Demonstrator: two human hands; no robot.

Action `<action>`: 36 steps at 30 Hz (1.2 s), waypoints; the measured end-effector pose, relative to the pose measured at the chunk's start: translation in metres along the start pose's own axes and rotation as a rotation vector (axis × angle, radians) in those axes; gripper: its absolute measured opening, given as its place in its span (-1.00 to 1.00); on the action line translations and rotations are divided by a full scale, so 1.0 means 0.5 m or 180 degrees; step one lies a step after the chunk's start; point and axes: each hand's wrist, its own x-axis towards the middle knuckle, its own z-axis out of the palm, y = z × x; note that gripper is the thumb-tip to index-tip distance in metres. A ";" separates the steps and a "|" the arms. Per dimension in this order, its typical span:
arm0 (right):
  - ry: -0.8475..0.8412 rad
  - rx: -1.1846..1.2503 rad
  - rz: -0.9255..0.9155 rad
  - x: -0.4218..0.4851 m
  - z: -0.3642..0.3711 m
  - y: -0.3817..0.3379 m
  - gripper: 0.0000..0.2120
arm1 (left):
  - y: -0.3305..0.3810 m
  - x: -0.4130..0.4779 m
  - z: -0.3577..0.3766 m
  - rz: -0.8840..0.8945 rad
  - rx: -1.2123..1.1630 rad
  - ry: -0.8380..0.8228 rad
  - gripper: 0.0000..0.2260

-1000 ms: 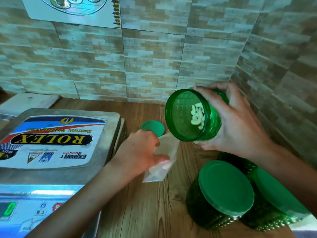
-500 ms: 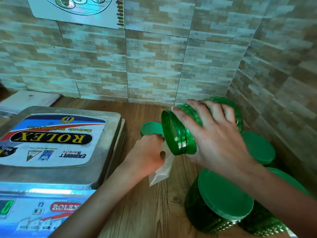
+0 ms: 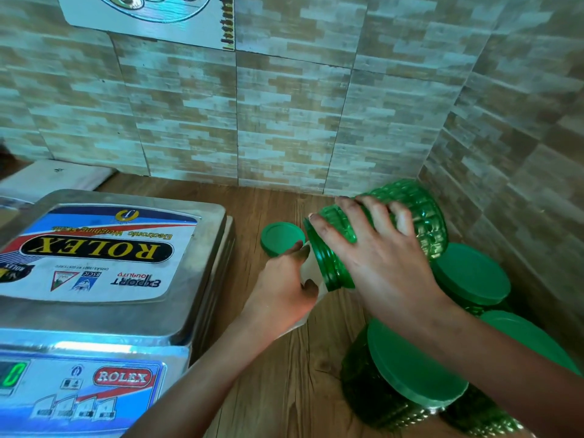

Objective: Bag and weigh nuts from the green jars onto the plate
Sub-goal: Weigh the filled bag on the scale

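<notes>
- Steel weighing plate (image 3: 126, 311) of an electronic scale fills the left. A printed sticker covers most of it, nothing sits on it, and the green display (image 3: 12, 373) below reads zero.
- A loose green lid (image 3: 279, 238) lies flat on the wooden counter (image 3: 284, 390), just right of the scale.
- The left hand (image 3: 281, 298) is just below that lid. Its thumb and fingers are curled, pinching a small pale plastic bag (image 3: 313, 270) and holding its mouth up to the jar.
- The open green jar (image 3: 410, 213) is tipped on its side above the counter, its threaded mouth against the bag's opening. It is translucent ribbed plastic. The nuts inside cannot be seen from this angle.
- The right hand (image 3: 379, 263) grips the jar from above, fingers spread and wrapped over its body.
- Three more green jars (image 3: 410, 368), lids on, stand close together at the far right, near the wall corner.
- The step in hand appears to be pouring nuts into the bag. The next move likely calls for a gentle tilt or shake with the bag's mouth held open, then carrying the filled bag left to the plate.
</notes>
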 end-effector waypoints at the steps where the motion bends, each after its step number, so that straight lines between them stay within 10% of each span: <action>1: -0.0004 -0.0003 -0.0012 0.000 0.000 -0.001 -0.20 | 0.001 0.000 0.002 0.0025 -0.0052 0.0004 -0.52; 36: -0.0646 -0.0199 -0.0307 0.033 -0.031 -0.004 -0.21 | 0.001 -0.004 0.029 -0.0155 -0.0344 -0.0141 -0.72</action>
